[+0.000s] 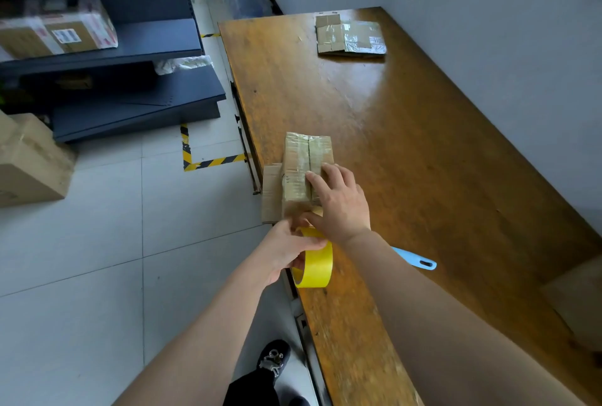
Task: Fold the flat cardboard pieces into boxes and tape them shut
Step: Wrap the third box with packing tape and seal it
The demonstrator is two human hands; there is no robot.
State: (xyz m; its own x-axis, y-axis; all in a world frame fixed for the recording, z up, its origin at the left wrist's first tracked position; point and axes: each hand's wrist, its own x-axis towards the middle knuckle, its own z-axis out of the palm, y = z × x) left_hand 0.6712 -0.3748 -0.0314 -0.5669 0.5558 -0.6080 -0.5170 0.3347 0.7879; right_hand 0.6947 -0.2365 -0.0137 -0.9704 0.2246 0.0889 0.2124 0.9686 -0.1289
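A yellow tape roll (316, 267) is gripped by the left hand (286, 252) at the near left edge of the tabletop (407, 145). Just beyond, the box (304, 164) is pressed down by the right hand (338, 203), fingers laid flat on top. A blue handle (415, 260) is seen behind the right forearm. Flat cardboard (350, 35) lies at the far end.

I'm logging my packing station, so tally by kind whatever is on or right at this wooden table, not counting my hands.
Folded cardboard box: 1
Stack of flattened cardboard: 1 (number of pieces in it cannot be told)
Yellow tape roll: 1
Blue-handled tool, mostly hidden by the arm: 1
Blurred tan object at the right edge: 1
Total: 5
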